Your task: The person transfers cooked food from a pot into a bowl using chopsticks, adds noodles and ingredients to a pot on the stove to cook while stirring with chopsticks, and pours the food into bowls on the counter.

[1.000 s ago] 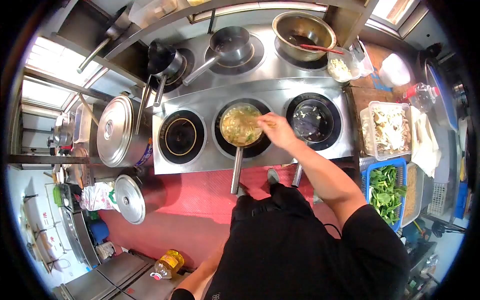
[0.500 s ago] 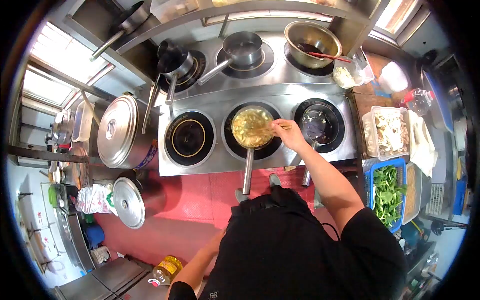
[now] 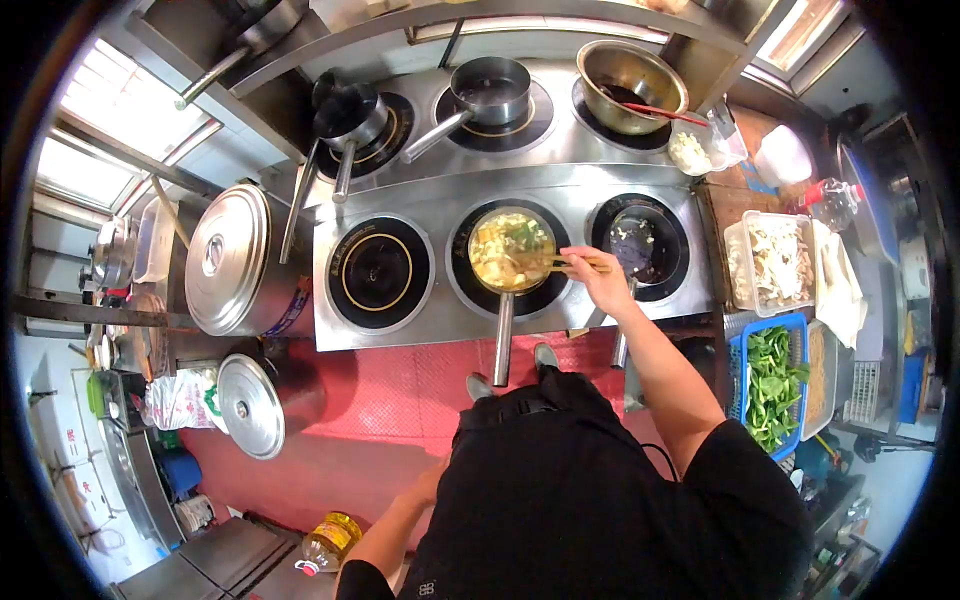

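Your right hand [image 3: 603, 285] pinches the chopsticks [image 3: 582, 262], which reach over the right edge of the pan [image 3: 503, 335] of food [image 3: 508, 248] on the front middle burner [image 3: 459, 262]. Your left hand [image 3: 431, 483] is low beside you, its grip impossible to tell.

The right hand [image 3: 600, 287] grips chopsticks [image 3: 599, 264] at the right rim of the long-handled pan [image 3: 472, 255], which contains food [image 3: 508, 246]. The pan sits on the front middle burner [image 3: 457, 262], handle [image 3: 503, 340] toward the operator. The left hand [image 3: 430, 484] is low beside the torso, partly hidden.
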Tool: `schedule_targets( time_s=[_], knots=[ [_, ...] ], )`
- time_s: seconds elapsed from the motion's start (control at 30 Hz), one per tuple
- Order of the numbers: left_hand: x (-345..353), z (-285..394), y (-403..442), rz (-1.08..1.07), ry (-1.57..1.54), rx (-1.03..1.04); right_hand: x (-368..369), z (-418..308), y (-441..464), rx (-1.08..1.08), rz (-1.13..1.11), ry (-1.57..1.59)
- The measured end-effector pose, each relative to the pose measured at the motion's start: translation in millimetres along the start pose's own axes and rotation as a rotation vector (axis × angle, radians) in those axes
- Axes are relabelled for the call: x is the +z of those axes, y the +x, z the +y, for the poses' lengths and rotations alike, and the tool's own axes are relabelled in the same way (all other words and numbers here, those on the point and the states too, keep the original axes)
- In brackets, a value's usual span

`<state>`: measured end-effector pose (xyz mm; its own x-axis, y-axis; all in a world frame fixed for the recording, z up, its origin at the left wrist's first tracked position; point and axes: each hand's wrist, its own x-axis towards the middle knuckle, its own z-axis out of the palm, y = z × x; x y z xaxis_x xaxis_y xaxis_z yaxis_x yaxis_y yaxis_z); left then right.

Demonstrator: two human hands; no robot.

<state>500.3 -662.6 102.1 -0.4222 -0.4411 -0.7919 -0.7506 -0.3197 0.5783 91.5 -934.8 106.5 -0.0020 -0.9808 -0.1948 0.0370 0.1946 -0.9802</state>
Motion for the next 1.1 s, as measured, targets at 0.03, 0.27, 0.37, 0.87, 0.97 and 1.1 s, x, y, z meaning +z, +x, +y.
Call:
schedule_targets(
  time_s=[0.03, 0.27, 0.37, 0.87, 0.97, 1.1],
  knots=[
    [0.0, -2.8, 2.2, 0.047, -0.018, 0.056, 8.3, -2.0, 1.9, 0.001, 0.003, 0.002],
    [-12.1, 4.6, -5.8, -0.074, -0.104, 0.001, 46.3, 17.8, 35.2, -0.183, 0.164, 0.144],
    [-14.6, 12.3, -7.8, -0.08, -0.155, -0.007, 54.4, 11.6, 18.2, -0.102, -0.046, 0.058],
    [-9.9, 23.5, -12.8, -0.077, 0.026, -0.136, 61.2, -24.8, 24.4, -0.428, -0.044, -0.424],
    [-4.6, 22.0, -13.2, -0.075, 0.019, -0.118, 32.5, -30.8, 47.0, -0.341, 0.117, -0.374],
    [8.8, 22.9, -21.3, 0.127, -0.01, -0.097, -19.9, -52.6, 25.3, -0.29, 0.051, -0.38]
  ],
)
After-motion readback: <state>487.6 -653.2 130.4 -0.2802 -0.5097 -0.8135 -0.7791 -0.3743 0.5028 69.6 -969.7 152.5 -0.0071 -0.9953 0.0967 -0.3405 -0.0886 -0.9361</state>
